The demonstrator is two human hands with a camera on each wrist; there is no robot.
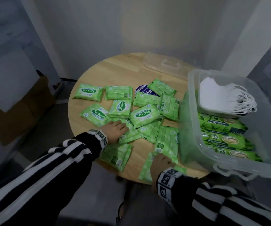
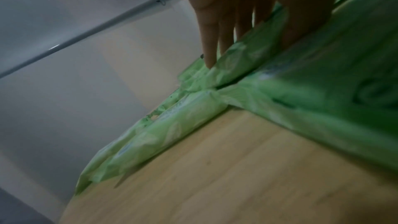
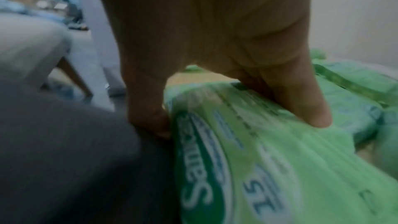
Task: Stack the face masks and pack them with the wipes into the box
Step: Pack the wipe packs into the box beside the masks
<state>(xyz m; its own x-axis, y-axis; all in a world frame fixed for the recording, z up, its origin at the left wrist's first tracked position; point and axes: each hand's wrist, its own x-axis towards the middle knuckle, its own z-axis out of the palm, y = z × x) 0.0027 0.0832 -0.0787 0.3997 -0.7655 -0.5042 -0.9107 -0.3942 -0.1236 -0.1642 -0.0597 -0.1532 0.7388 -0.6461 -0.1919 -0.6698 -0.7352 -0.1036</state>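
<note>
Gripping a wipes pack (image 1: 145, 167) lengthwise toward the far edge, right hand (image 1: 160, 163).

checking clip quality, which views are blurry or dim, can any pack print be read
Head view: dim, edges bowed, yet print reads on the small wipes packs. Left wrist: motion-smeared, left hand shadowed. Right wrist: smeared, right hand dark; the logo on the held pack is streaked.
</note>
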